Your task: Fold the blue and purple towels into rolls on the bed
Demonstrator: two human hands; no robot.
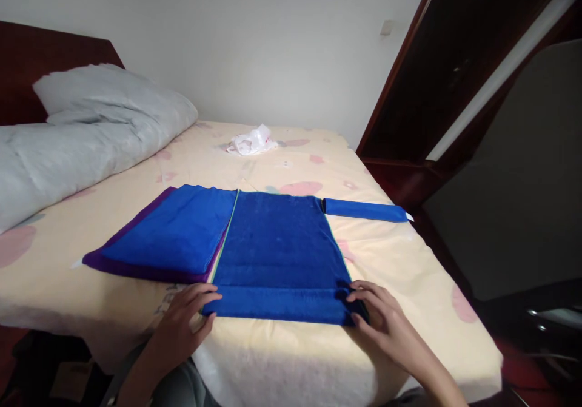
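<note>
The left hand's grip point(211, 306), thumb and fingers slightly parted, has hold of the left end of the folded near edge of a flat rectangular dark-blue cloth with thin green side edging point(282, 237); the right hand's grip point(351, 307), similarly parted, has the right end. The cloth lies flat on the bed with pale-yellow, pink-patterned sheet point(282, 352), its near strip turned over. Just beside it on the left is a flat stack of bright-blue cloth point(182, 228) on a purple cloth point(122, 267). A narrow rolled blue cloth with a white tag point(366, 209) lies by the far right corner. Farther back sit a crumpled white plastic bag point(253, 141) and, left, a bunched pale-grey quilt point(100, 119).
</note>
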